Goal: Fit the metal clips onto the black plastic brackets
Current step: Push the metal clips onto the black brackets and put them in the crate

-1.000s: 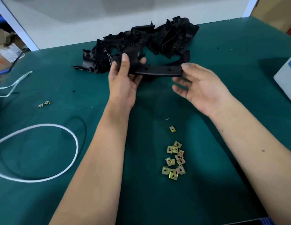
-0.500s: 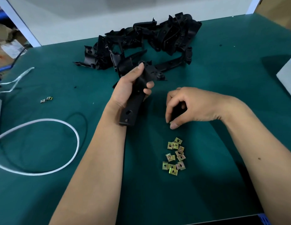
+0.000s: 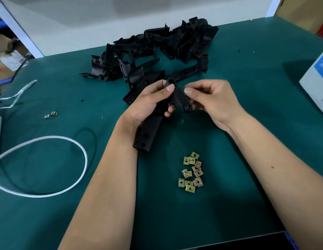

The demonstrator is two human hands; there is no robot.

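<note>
Green mat: both hands, left, right, now grip one bracket.

A long black bracket is held tilted above the surface. More brackets lie heaped beyond. Square brass-coloured clips lie clustered nearer; two clips sit far left.

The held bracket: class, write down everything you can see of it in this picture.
The bracket is a long, matt black piece that looks like moulded plastic, with round holes near its lower end and a boss near its upper end. It is held above the green table, slanting from lower left up to the right. The left hand grips its middle, thumb on top; the right hand pinches at its upper end. Whether a clip is between those fingers cannot be told.
</note>
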